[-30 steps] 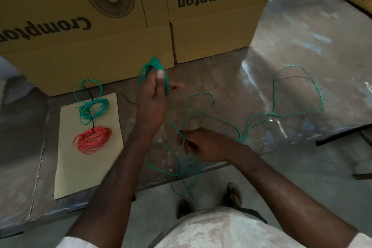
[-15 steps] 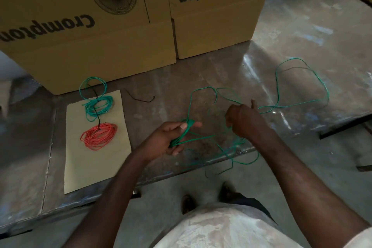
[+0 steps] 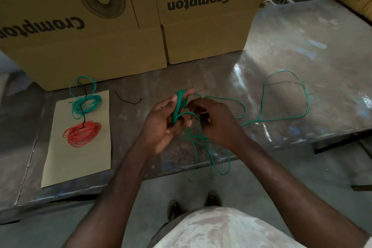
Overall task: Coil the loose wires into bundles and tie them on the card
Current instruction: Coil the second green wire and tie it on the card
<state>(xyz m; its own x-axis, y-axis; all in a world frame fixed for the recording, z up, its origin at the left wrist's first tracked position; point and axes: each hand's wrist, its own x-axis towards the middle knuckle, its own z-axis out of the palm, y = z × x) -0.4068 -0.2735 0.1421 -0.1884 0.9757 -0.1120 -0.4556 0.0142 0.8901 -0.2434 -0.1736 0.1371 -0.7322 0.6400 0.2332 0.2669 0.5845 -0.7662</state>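
Now: green wire half coiled, with all the slack lying off to the right.

Held over the table (image 3: 302,50), the left hand (image 3: 161,127) has its fingers curled round a tight hank of green wire (image 3: 179,104) that stands roughly upright, its long axis running from the palm up towards the cardboard boxes (image 3: 120,36). The right hand (image 3: 215,121) sits just beside it, touching the hank; it seems to pinch the running strand, though its fingertips are hidden. From that hand the uncoiled length trails right across the table into a big open loop (image 3: 285,94), and some hangs off the near edge. I judge the right hand feeds the next turn. Well to the left, the card (image 3: 60,167) already carries a green bundle (image 3: 86,103) and a red bundle (image 3: 82,133), tied.
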